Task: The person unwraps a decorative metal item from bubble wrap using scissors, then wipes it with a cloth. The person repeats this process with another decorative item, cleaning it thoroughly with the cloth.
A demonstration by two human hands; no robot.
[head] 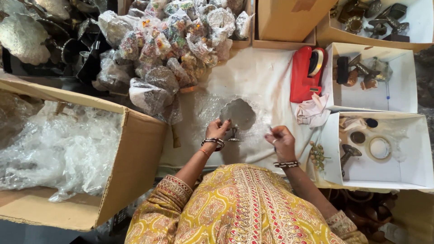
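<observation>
Overhead: two hands at a metal stand on bubble wrap

Seen from above, a person in a yellow patterned sleeve works at a white cloth (266, 77). The left hand (218, 129) is curled, its fingertips touching the near edge of a silver metal stand (238, 115) that lies just beyond them. The stand lies on its side: its scalloped, shell-like plate is farther from the person, and a thin stem with a small foot points back toward the wrist, so the long axis runs away from the body. The metal is dull grey with a fluted rim. It rests on a sheet of clear bubble wrap (209, 107) spread beneath and around it.

The right hand (282, 141) is just to the stand's right, fingers bent loosely inward, pinching the wrap's edge; exactly how tightly cannot be told. Both wrists wear bangles.

Beyond the left hand sits a heap of wrapped bundles (172, 45). Further left of it, a cardboard box (135, 167) holds more plastic wrap. Beyond the right hand stands a red tape dispenser (305, 74), and to that hand's right are white boxes (402, 153) holding small metal parts.
</observation>
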